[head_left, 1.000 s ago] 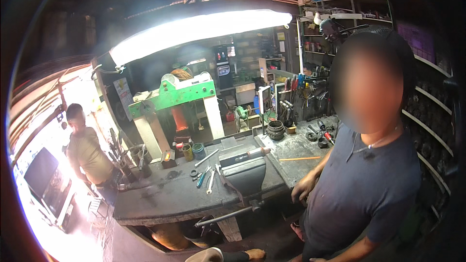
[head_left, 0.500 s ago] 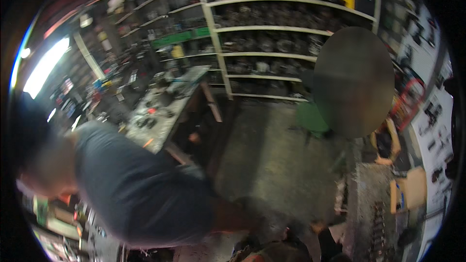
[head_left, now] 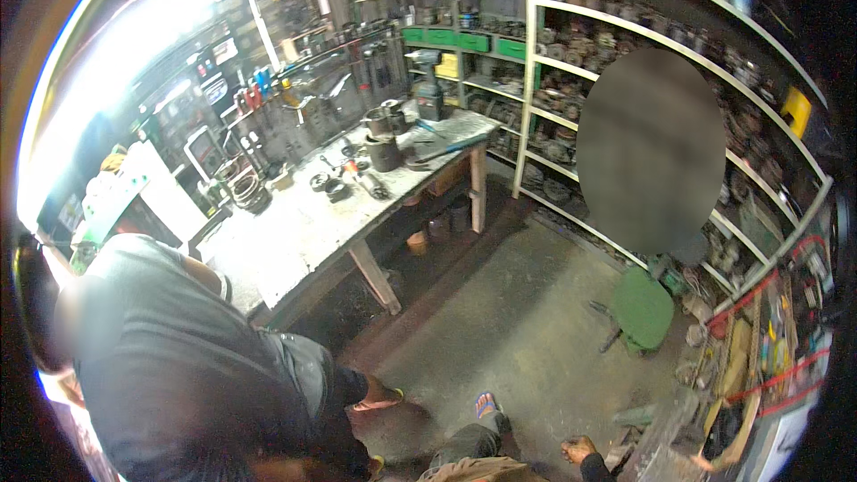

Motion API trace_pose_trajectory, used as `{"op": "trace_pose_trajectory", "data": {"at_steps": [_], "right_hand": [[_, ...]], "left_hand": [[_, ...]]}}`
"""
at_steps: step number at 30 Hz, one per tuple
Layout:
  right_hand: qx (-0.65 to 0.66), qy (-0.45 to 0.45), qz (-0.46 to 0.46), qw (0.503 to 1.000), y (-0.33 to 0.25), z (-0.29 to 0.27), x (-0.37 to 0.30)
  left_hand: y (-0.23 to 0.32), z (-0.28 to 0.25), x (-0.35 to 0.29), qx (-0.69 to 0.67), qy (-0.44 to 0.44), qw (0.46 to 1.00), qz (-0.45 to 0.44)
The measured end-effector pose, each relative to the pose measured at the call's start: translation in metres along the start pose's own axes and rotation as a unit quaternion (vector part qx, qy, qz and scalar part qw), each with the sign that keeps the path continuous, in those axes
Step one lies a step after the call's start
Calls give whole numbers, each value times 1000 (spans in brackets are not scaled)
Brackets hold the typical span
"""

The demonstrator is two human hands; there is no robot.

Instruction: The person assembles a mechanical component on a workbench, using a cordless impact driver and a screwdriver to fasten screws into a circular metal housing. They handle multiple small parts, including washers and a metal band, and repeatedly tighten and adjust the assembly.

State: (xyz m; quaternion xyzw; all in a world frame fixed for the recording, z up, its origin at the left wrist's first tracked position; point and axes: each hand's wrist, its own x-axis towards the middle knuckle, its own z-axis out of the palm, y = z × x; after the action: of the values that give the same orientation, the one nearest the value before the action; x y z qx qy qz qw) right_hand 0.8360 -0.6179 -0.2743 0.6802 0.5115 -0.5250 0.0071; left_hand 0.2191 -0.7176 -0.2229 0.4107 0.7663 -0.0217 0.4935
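Observation:
Neither my left hand nor my right hand shows in the head view. A person in a grey t-shirt (head_left: 178, 366) bends low at the lower left, close to me, one foot in a yellow-strapped sandal (head_left: 379, 402). At the bottom edge are a foot in a blue sandal (head_left: 486, 406) and a bare foot (head_left: 580, 451); I cannot tell whose they are. Behind the person stands a worn workbench (head_left: 295, 232) with a dark metal pot (head_left: 384, 153), metal rings (head_left: 326, 186) and loose tools on it.
Tall white shelving (head_left: 625, 45) packed with metal parts curves along the back and right. A green stool (head_left: 641, 308) stands on the concrete floor (head_left: 500, 321). Hand tools hang on the wall (head_left: 295, 107) behind the bench. Boxes and red cords (head_left: 768, 366) crowd the lower right.
The view has swung from the person standing at the bench, past the shelves, to bench and shelves together. The person in grey now bends low at my left.

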Motion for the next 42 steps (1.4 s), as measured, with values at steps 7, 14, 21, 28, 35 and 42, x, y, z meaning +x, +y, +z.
{"op": "trace_pose_trajectory", "data": {"at_steps": [7,14,21,28,35,42], "right_hand": [[68,62,97,991,-28,-106,67],[11,-52,208,977,-92,-174,189],[-146,-121,45,981,-260,-236,368],[-7,-16,-46,999,-569,-295,432],[72,7,-100,992,-695,-281,412],[7,13,-92,996,-722,-251,362]], "left_hand": [[52,-9,45,-35,-4,998,-42],[222,-220,117,-293,342,892,46],[348,-421,122,-332,525,780,74],[369,-605,206,-341,587,731,72],[363,-780,351,-169,584,794,-18],[357,-852,441,-51,479,874,-69]]}}
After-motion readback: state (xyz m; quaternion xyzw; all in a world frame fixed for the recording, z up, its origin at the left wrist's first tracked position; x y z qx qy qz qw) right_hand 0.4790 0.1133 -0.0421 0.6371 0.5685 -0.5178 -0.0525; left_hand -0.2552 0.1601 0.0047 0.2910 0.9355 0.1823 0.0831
